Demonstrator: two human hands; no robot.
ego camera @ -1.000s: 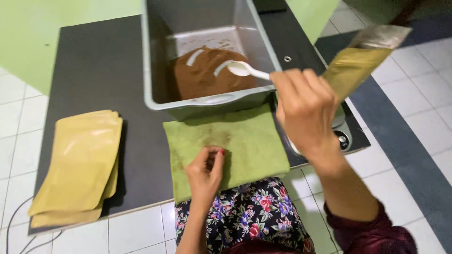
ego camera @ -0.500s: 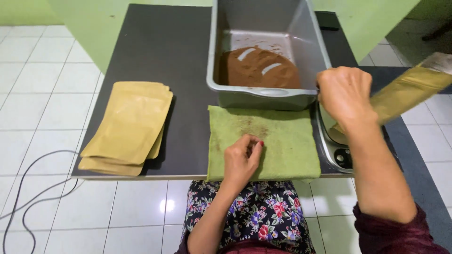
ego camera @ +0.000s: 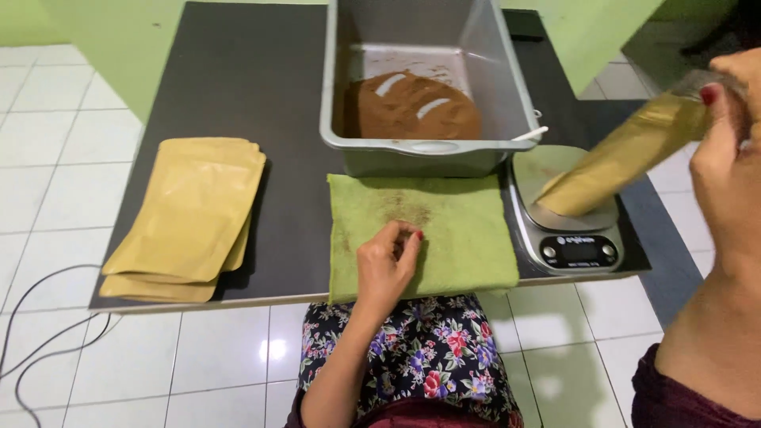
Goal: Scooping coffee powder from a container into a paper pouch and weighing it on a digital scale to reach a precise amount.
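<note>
On the dark desk (ego camera: pixel 238 87), the right hand (ego camera: pixel 729 166) grips 1 gold pouch (ego camera: pixel 626 158), slanting down-left onto 1 scale (ego camera: pixel 575 238). The left hand (ego camera: pixel 387 265), fingers curled, rests on 1 green cloth (ego camera: pixel 468 230).

Right hand (ego camera: pixel 725 150) tilts a gold pouch (ego camera: pixel 626 154) onto the scale (ego camera: pixel 575 238); left hand (ego camera: pixel 386 265) rests on green cloth (ego camera: pixel 460 230).

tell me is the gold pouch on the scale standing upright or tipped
Tipped. The gold pouch leans steeply rightward, its bottom on the scale, its top held by the right hand.
</note>
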